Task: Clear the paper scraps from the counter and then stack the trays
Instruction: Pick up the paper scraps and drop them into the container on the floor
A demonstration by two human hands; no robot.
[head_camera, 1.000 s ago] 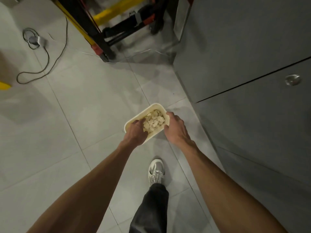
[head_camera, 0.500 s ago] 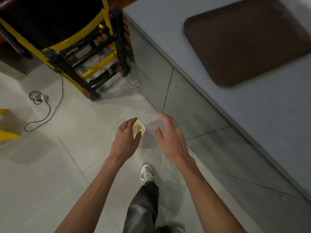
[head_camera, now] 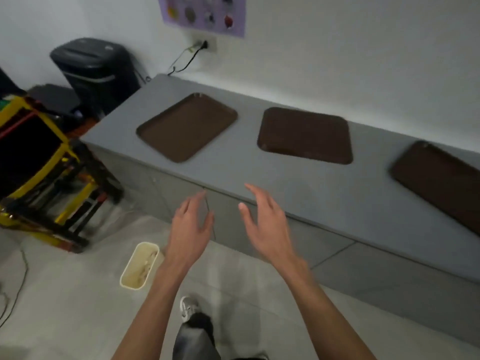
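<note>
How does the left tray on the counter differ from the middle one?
The left tray lies skewed on the counter; the middle tray sits squarer to it. The left tray looks lighter brown, the middle tray darker. Both are empty, rounded rectangles, lying flat.

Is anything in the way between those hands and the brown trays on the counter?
Nothing visible. The left hand and right hand are open and empty at the counter edge; only bare surface separates them from the left tray, middle tray and right tray.
</note>
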